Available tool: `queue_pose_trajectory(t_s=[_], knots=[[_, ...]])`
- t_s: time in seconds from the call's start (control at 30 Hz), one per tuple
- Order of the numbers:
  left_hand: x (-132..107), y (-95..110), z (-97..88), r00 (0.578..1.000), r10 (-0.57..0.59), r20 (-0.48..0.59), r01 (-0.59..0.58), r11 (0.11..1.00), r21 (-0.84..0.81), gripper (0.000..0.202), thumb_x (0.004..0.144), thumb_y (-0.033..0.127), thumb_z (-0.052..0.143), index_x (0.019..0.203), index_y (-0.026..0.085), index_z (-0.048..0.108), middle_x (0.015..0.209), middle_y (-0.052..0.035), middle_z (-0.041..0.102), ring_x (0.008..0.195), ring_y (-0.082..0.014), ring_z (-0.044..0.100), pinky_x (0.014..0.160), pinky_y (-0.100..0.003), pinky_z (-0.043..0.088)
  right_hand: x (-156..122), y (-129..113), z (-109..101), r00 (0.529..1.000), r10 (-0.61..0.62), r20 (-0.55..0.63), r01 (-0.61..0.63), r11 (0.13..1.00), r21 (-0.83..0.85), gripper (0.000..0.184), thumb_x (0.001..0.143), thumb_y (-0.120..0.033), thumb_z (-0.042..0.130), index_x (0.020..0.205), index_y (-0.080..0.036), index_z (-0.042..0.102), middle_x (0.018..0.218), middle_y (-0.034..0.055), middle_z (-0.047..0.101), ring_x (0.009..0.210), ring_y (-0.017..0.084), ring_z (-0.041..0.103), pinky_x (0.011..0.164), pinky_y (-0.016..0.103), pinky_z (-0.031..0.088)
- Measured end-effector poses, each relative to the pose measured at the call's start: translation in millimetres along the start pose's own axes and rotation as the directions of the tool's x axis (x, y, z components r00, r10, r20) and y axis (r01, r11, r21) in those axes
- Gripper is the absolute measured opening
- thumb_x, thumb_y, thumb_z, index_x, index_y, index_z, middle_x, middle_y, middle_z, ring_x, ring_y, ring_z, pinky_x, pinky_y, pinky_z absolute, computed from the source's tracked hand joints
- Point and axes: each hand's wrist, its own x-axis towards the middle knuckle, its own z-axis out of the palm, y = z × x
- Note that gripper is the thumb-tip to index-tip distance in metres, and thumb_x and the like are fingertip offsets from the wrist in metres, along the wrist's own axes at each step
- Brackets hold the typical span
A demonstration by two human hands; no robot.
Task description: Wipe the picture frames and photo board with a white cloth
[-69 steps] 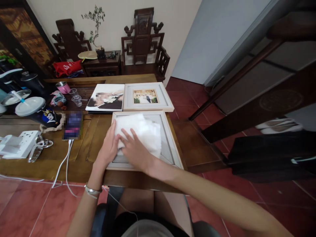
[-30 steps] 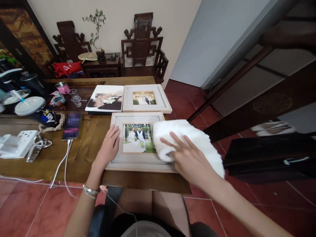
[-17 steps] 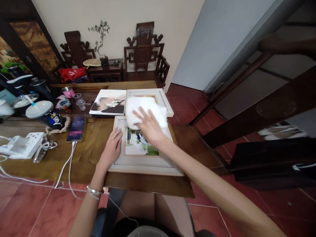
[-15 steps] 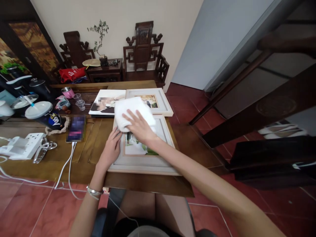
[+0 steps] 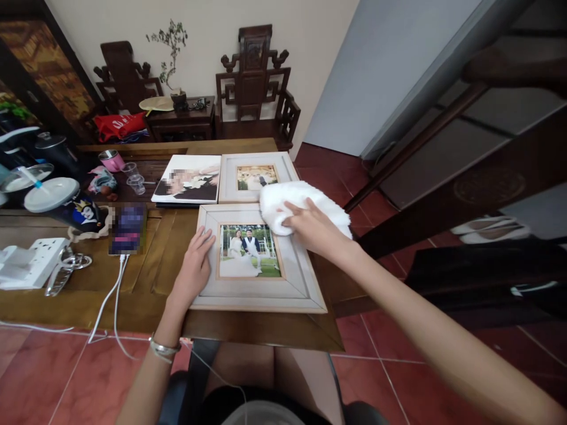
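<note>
A pale wooden picture frame (image 5: 248,295) with a wedding photo lies flat on the wooden table (image 5: 146,277) in front of me. My left hand (image 5: 194,270) rests flat on its left edge, fingers stretched out. My right hand (image 5: 310,227) presses a fluffy white cloth (image 5: 305,200) onto the frame's top right corner, fingers spread over the cloth. A second pale frame (image 5: 254,177) lies just behind, beside an unframed photo print (image 5: 188,177).
A phone (image 5: 128,227) on a white cable, a white power strip (image 5: 24,268), keys (image 5: 66,268), a lidded cup (image 5: 57,203), a pink mug (image 5: 110,159) and clear cups (image 5: 135,177) crowd the table's left. Carved chairs (image 5: 252,82) stand behind. A dark wooden railing (image 5: 443,171) runs on the right.
My right hand has swept the cloth from the frame's top left across to its top right corner. My left hand stays on the frame's left edge.
</note>
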Motion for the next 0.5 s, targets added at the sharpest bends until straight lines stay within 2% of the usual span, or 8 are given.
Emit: queue_pose_trajectory(t_s=[0.17, 0.27, 0.37, 0.5], knots=[[1, 2, -1.6, 1.000, -0.018, 0.021, 0.017, 1.000, 0.016, 0.051, 0.087, 0.002, 0.035, 0.132, 0.014, 0.056, 0.140, -0.0150, 0.054, 0.142, -0.0251, 0.034, 0.116, -0.052, 0.031, -53, -25, -15, 0.990, -0.137, 0.015, 0.135, 0.987, 0.089, 0.047, 0.058, 0.009, 0.042, 0.083, -0.014, 0.074, 0.118, 0.0157, 0.069, 0.126, 0.030, 0.053, 0.108, 0.052, 0.038], [1, 0, -2.8, 0.999, -0.009, 0.040, 0.008, 1.000, 0.015, 0.050, 0.088, 0.003, 0.035, 0.132, 0.015, 0.055, 0.141, -0.0142, 0.053, 0.143, -0.0252, 0.033, 0.116, -0.053, 0.031, -76, -36, -18, 0.985, -0.166, 0.041, 0.157, 0.974, 0.166, 0.047, 0.058, 0.008, 0.042, 0.083, -0.015, 0.074, 0.114, 0.0160, 0.070, 0.123, 0.028, 0.056, 0.110, 0.048, 0.037], [1, -2, -3.7, 0.998, 0.000, 0.062, 0.000, 1.000, 0.003, 0.049, 0.089, 0.004, 0.036, 0.133, 0.016, 0.055, 0.142, -0.0145, 0.052, 0.143, -0.0257, 0.032, 0.116, -0.055, 0.031, -71, -28, -14, 0.994, -0.103, 0.037, 0.095, 0.979, 0.183, 0.052, 0.061, 0.009, 0.040, 0.092, -0.013, 0.074, 0.120, 0.0163, 0.067, 0.128, 0.028, 0.051, 0.111, 0.049, 0.036], [2, -1, -4.7, 0.998, -0.017, 0.060, 0.019, 1.000, -0.025, 0.050, 0.088, 0.004, 0.037, 0.133, 0.016, 0.055, 0.142, -0.0141, 0.052, 0.143, -0.0253, 0.033, 0.117, -0.053, 0.029, -33, -3, -3, 0.995, 0.018, -0.095, -0.011, 0.998, 0.069, 0.052, 0.066, 0.009, 0.040, 0.103, -0.009, 0.072, 0.139, 0.0178, 0.054, 0.138, 0.034, 0.037, 0.110, 0.059, 0.033]])
